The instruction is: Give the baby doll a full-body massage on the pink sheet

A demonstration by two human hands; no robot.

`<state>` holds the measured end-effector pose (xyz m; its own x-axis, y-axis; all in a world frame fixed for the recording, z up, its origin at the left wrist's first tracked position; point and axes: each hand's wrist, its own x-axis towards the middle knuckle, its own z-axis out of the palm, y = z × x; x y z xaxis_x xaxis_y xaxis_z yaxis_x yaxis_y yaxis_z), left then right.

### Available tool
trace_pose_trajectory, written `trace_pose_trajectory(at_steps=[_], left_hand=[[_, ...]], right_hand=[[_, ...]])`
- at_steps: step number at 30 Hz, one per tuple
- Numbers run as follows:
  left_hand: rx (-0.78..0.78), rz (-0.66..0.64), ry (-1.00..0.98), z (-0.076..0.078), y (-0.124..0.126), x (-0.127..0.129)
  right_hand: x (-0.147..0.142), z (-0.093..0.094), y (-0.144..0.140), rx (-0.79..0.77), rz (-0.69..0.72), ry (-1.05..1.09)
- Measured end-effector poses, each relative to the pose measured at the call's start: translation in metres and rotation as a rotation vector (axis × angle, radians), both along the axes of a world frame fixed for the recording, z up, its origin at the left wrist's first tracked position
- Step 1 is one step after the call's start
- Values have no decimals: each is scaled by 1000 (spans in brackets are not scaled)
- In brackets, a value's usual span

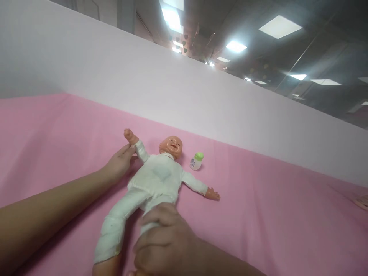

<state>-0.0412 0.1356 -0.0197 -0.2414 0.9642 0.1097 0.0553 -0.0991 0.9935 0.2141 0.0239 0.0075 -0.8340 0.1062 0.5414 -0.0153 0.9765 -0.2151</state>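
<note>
Nearest the camera, the right hand point(169, 241), slightly blurred, is curled around one leg of a baby doll point(155, 174), and most of that leg is hidden by it. By the left hand point(122, 159), the doll's raised arm is pinched near the wrist, between thumb and fingers. The doll is laid on its back on a pink cloth point(273, 214), its other arm stretched outward. Its torso and limbs are covered in soft, creased white fabric; its bald, rounded head is moulded in glossy, skin-toned plastic, as are its small hands. The other leg is cut off by the lower edge of the view. Beside the head, a small translucent bottle point(196, 164) is topped with a green cap point(199, 156). The softly wrinkled cloth is bordered by a smooth white partition point(172, 88), above which square ceiling lights point(280, 27) are seen.
</note>
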Motion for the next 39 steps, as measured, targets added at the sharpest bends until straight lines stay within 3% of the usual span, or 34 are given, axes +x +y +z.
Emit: trace_pose_trajectory(at_steps=[2, 6, 11, 13, 16, 20, 24, 27, 31, 39], left_hand=[[-35, -5, -87, -3, 6, -6], [-125, 110, -184, -7, 16, -15], [-113, 114, -181, -7, 12, -12], [-52, 112, -76, -3, 3, -6], [66, 120, 243, 4, -13, 6], [271, -56, 710, 9, -26, 18], [385, -197, 1035, 6, -25, 19], [408, -204, 1125, 5, -22, 17], [417, -189, 1164, 4, -21, 16], [361, -112, 1110, 1, -22, 16]], right_hand=[[-2, -10, -1, -28, 86, -105], [-4, -20, -5, -21, 88, -255], [-8, -28, -5, -32, 84, -224], [-10, -33, -1, -56, 91, -153], [-12, -32, 3, -88, 53, -25], [-8, -5, -2, -112, -21, 48], [2, 21, -9, -151, -189, 243], [7, 23, -1, -93, -275, 307], [9, 10, 22, 1, -379, 179], [9, 1, 35, -19, -448, 153]])
